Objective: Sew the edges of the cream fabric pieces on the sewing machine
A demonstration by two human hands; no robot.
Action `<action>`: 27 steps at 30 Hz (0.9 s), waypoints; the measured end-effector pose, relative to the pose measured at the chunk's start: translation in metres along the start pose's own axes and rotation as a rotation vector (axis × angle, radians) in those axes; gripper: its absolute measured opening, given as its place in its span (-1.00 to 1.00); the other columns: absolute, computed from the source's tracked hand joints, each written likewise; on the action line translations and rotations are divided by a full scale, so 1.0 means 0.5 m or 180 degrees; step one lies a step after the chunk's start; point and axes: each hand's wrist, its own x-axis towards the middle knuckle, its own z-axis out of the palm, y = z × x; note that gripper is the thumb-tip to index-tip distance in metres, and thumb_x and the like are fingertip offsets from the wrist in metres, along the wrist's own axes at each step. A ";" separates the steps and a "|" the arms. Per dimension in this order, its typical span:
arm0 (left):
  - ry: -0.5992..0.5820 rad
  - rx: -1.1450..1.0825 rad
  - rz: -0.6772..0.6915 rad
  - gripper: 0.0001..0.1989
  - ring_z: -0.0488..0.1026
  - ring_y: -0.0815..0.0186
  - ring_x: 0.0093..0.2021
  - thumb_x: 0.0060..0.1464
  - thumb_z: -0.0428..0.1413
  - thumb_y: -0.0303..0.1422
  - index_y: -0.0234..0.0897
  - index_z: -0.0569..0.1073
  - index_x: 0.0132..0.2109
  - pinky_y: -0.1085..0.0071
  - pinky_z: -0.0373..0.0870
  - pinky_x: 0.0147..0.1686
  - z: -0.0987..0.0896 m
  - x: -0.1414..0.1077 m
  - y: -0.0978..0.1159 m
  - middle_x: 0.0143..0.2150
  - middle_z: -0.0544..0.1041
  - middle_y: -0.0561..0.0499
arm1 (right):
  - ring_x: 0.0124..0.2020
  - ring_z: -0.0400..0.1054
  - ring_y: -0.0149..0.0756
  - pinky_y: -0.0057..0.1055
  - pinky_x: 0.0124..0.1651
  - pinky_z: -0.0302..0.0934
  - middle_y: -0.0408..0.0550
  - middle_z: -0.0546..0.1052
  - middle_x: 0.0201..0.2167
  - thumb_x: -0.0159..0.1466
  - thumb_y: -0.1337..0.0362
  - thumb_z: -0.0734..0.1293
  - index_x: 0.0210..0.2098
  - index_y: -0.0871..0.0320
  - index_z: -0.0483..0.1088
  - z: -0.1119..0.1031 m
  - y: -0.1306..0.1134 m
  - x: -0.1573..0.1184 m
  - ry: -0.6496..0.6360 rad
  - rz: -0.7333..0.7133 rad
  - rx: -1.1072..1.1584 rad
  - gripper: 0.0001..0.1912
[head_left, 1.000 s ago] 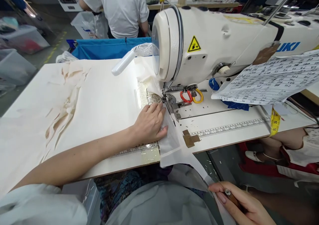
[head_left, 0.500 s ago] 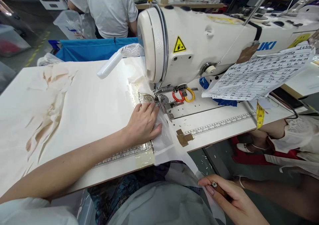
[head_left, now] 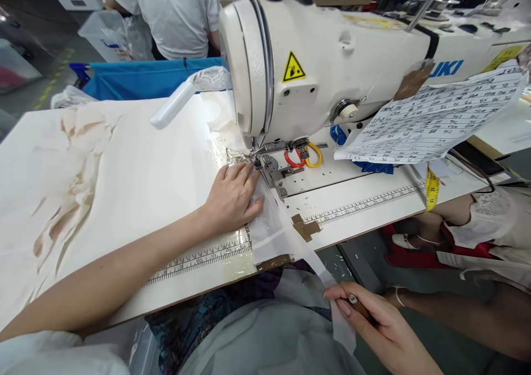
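Observation:
My left hand (head_left: 234, 198) lies flat, fingers stretched out, on thin white fabric (head_left: 269, 234) just in front of the presser foot (head_left: 256, 159) of a white sewing machine (head_left: 323, 65). The fabric narrows into a strip (head_left: 317, 264) that runs over the table's front edge. Below that edge my right hand (head_left: 369, 314) pinches the strip between thumb and fingers. It also holds what looks like an awl (head_left: 359, 307), with a brown wooden handle and a thin metal point. The strip's loose end hangs under the hand. My left fingers partly hide the stitching area.
Red and yellow scissor handles (head_left: 314, 155) lie behind the presser foot. A handwritten sheet (head_left: 431, 120) hangs at right above a yellow tape measure (head_left: 432, 189). Crumpled pale fabric (head_left: 70, 198) lies at left. One person (head_left: 166, 15) sits beyond a blue cloth bin (head_left: 153, 76); another sits at right.
The fabric's front edge has moved up toward the machine, uncovering brown tape at the table edge. The strip's hanging end looks shorter. My right hand has shifted slightly up and left; the view moved slightly.

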 end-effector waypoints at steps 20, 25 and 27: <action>0.0324 -0.0003 0.0343 -0.60 0.24 -0.02 0.12 0.29 -0.17 -0.31 -0.42 0.35 0.13 -0.03 0.24 0.16 0.000 -0.025 0.026 0.06 0.36 -0.27 | -0.55 0.27 -0.42 -0.54 -0.43 0.27 -0.14 0.51 -0.38 0.35 -0.06 0.28 -0.25 -0.01 0.55 0.046 -0.030 0.004 0.0594 -0.0080 0.0143 -0.68; 0.0286 -0.0021 0.0357 -0.60 0.26 -0.02 0.12 0.30 -0.18 -0.31 -0.44 0.35 0.11 -0.04 0.25 0.17 -0.002 -0.026 0.028 0.10 0.34 -0.28 | -0.53 0.30 -0.40 -0.54 -0.48 0.28 -0.08 0.52 -0.34 0.36 0.01 0.28 -0.23 0.04 0.55 0.053 -0.031 0.020 0.0524 -0.0115 0.0166 -0.71; 0.0274 -0.0042 0.0364 -0.60 0.26 -0.02 0.12 0.30 -0.18 -0.30 -0.44 0.35 0.11 -0.04 0.25 0.17 -0.003 -0.026 0.028 0.10 0.34 -0.28 | -0.53 0.31 -0.41 -0.54 -0.48 0.29 -0.08 0.52 -0.33 0.37 0.05 0.27 -0.21 0.05 0.54 0.054 -0.032 0.028 0.0440 -0.0168 0.0198 -0.72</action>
